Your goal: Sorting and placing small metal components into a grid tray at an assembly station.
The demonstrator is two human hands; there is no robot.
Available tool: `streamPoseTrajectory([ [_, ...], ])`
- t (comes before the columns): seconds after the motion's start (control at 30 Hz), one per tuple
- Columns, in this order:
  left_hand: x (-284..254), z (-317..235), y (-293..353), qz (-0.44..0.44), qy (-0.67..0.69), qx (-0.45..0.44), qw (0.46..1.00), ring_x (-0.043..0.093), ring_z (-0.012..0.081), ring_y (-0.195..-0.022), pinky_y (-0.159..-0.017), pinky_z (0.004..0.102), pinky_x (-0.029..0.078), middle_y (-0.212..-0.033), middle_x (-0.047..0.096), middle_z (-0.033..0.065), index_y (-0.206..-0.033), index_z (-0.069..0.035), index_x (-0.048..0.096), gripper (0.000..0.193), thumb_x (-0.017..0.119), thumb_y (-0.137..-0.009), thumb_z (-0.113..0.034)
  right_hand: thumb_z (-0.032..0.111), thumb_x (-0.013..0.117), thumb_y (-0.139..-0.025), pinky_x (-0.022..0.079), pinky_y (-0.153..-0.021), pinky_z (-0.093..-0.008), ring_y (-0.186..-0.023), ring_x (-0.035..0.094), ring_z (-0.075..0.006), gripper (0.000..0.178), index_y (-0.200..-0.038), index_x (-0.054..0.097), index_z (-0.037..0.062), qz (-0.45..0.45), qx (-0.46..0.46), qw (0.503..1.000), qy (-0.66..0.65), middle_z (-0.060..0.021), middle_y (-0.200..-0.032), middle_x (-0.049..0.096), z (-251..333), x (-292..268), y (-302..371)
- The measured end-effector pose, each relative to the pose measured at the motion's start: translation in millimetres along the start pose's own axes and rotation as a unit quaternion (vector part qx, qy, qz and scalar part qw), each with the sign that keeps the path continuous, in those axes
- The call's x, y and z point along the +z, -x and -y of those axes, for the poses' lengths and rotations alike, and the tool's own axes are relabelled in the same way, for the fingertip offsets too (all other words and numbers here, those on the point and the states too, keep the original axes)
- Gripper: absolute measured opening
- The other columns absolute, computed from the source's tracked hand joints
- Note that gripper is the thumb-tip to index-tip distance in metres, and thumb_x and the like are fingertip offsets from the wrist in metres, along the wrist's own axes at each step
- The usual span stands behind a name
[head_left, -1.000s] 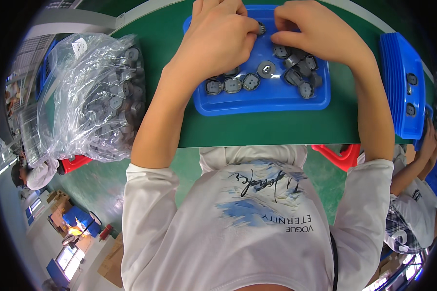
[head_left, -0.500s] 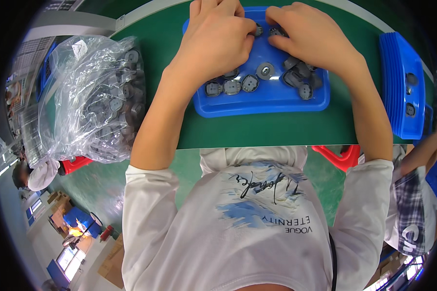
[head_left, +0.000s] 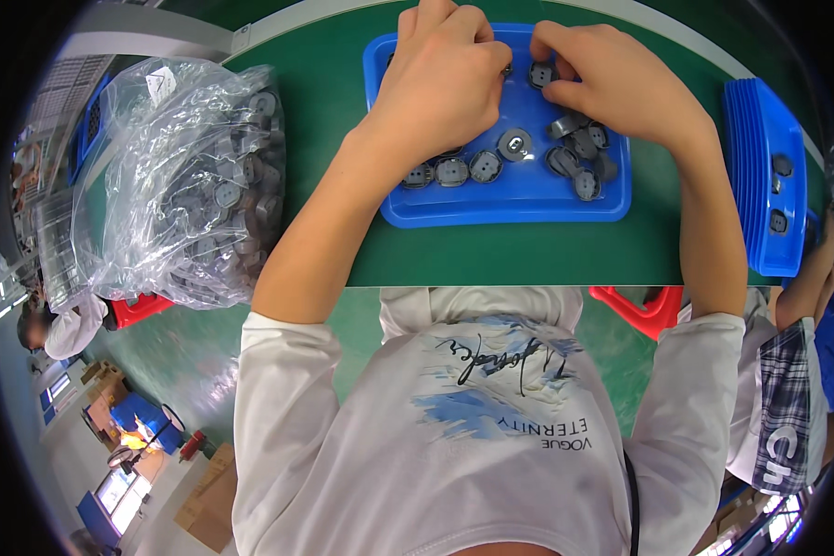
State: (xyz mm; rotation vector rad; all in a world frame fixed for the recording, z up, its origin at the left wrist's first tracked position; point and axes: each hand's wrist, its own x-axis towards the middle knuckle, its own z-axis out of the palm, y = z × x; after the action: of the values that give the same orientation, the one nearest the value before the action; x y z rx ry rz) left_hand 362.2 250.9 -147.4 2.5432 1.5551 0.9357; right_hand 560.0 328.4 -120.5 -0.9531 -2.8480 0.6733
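Note:
A blue tray [head_left: 505,211] holds several small round grey parts, some with metal rims and holes in their faces. At the tray's far left, my left hand [head_left: 449,83] is closed with curled fingers; the edge of a grey part [head_left: 507,70] peeks out by its fingertips, mostly hidden. My right hand [head_left: 616,83] pinches another grey part [head_left: 542,76] between thumb and fingers, over the tray's far right. Nearer to me lie a row of grey parts [head_left: 451,171], a lone round one [head_left: 514,144] and a small heap [head_left: 581,148].
A clear plastic bag [head_left: 185,185] full of similar grey parts stands left on the green table [head_left: 519,259]. Right of the tray is a stack of blue trays [head_left: 760,176], with several grey parts in the top one. Another person's arm [head_left: 811,278] shows at the far right.
My left hand has shifted slightly right over the tray. The grey part at my right fingertips shows more of its face now. The whole view has tilted a little.

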Motion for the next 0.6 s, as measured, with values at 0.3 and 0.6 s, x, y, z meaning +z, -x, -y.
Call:
streamPoseTrajectory([
  [0.3, -0.2, -4.2, 1.6, -0.008, -0.026, -0.068, 0.997, 0.051, 0.0338, -0.097, -0.086, 0.0455, 0.04, -0.091, 0.059, 0.013, -0.079, -0.003, 0.071, 0.005, 0.069, -0.077, -0.007, 0.021, 0.066, -0.085, 0.053, -0.072, -0.0521, -0.08, 0.067, -0.0433, 0.023, -0.095, 0.062, 0.0003, -0.028, 0.086, 0.99, 0.105, -0.024, -0.08, 0.068, 29.4, -5.4, -7.5],
  [0.6, -19.1, -4.9, -5.9, 0.125, -0.015, -0.136, 0.983, 0.049, 0.0391, -0.114, -0.097, 0.0495, 0.039, -0.112, 0.061, 0.0168, -0.101, -0.003, 0.072, 0.026, 0.073, -0.077, -0.012, 0.011, 0.07, -0.082, 0.05, -0.069, -0.044, -0.08, 0.065, -0.0332, 0.023, -0.1, 0.059, 0.0043, -0.054, 0.048, 0.997, 0.003, -0.0143, -0.081, 0.065, 8.9, 12.6, -6.6],
])
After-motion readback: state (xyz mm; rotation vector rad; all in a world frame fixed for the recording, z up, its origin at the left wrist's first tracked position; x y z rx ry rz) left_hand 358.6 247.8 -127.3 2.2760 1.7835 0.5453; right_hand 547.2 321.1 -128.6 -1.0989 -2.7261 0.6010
